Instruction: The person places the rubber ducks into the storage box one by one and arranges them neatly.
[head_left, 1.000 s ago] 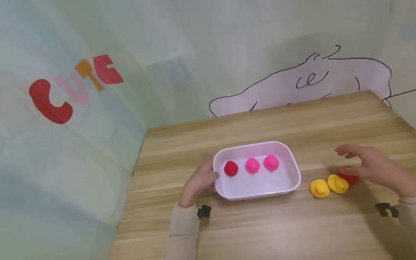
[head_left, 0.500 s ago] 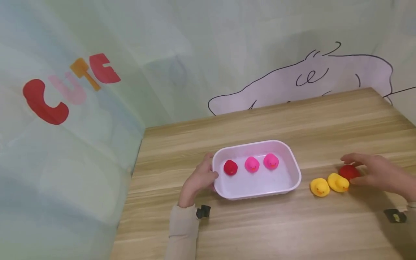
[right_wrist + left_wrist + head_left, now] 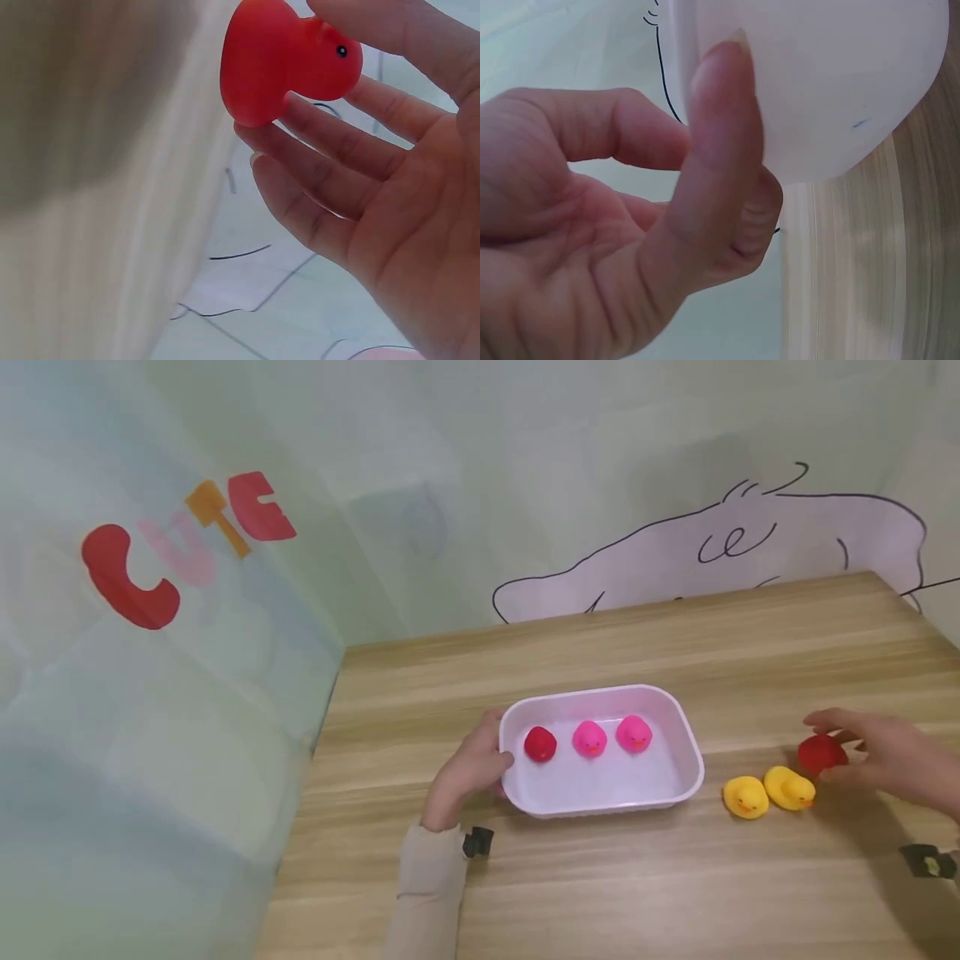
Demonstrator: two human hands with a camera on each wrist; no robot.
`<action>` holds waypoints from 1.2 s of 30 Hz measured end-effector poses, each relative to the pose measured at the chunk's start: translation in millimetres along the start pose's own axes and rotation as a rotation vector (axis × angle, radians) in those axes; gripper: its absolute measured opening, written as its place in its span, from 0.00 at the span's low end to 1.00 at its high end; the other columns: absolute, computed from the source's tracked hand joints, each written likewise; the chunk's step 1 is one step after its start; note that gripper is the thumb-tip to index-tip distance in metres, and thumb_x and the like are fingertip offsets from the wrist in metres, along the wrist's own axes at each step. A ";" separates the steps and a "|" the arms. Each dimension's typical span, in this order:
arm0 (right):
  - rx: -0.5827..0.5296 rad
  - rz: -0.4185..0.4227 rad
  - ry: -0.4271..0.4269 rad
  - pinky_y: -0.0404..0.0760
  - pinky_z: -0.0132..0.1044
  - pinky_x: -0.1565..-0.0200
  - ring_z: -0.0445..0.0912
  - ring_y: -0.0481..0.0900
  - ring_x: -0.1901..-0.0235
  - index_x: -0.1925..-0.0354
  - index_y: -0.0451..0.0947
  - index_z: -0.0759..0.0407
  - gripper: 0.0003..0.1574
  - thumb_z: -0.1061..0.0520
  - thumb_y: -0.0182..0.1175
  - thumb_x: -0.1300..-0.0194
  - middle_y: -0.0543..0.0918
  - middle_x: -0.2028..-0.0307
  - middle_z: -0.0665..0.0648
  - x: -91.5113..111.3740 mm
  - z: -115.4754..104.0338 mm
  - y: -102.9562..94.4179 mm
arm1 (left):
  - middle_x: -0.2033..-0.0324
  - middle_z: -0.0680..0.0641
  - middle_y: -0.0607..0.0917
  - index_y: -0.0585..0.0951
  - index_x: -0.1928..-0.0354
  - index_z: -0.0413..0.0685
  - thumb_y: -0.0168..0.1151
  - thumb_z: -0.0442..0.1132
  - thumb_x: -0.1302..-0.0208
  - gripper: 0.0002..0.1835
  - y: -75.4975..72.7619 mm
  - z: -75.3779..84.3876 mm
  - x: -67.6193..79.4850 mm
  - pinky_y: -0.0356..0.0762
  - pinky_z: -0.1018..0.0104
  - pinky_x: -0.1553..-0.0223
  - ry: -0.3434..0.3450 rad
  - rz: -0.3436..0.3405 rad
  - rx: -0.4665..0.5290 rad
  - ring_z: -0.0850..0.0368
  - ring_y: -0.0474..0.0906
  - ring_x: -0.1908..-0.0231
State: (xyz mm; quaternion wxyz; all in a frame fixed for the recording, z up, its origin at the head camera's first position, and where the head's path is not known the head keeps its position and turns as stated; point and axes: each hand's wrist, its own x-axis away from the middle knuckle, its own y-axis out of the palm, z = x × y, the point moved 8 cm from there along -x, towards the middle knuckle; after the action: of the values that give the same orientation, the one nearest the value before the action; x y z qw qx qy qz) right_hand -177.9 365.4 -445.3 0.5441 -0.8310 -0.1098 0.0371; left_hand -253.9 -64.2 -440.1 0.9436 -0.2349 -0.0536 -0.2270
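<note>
Hands (image 3: 472,766) (image 3: 896,758) half-curled round tray (image 3: 592,787), red duck (image 3: 817,755)

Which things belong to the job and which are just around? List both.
Job in hand, apparently:
- white tray, in the left grip
- red duck, in the right grip
- red toy and pink ducks, inside the tray
- yellow ducks, beside the tray

Just around:
- table
- CUTE letters
- backdrop drawing
</note>
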 end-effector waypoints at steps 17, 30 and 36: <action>0.029 0.026 -0.036 0.88 0.55 0.60 0.62 0.80 0.56 0.38 0.72 0.72 0.42 0.62 0.77 0.48 0.83 0.52 0.71 -37.6 -73.3 -33.8 | 0.43 0.29 0.73 0.61 0.31 0.31 0.51 0.22 0.43 0.34 -5.5 8.9 -2.6 0.85 0.55 0.83 0.013 0.002 -0.025 0.35 0.81 0.64; -0.097 0.027 -0.172 0.88 0.46 0.59 0.55 0.80 0.51 0.37 0.75 0.61 0.40 0.59 0.77 0.47 0.84 0.49 0.58 -66.6 -165.8 -29.3 | 0.47 0.26 0.73 0.61 0.34 0.26 0.50 0.20 0.45 0.33 -4.6 9.5 0.1 0.86 0.48 0.82 0.033 -0.009 -0.031 0.34 0.82 0.67; -0.133 0.000 -0.226 0.89 0.44 0.59 0.56 0.80 0.51 0.37 0.76 0.61 0.41 0.58 0.78 0.49 0.83 0.48 0.57 -75.3 -195.7 -10.0 | 0.48 0.26 0.75 0.63 0.35 0.26 0.50 0.20 0.47 0.33 -3.0 8.4 1.7 0.85 0.50 0.84 0.046 -0.011 -0.057 0.35 0.82 0.64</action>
State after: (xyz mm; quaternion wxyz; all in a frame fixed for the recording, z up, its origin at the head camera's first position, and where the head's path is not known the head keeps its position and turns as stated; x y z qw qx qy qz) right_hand -217.2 177.1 -361.2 0.4718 -0.8559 -0.1725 0.1230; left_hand -253.7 -63.3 -431.0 0.9362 -0.2563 -0.0267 -0.2389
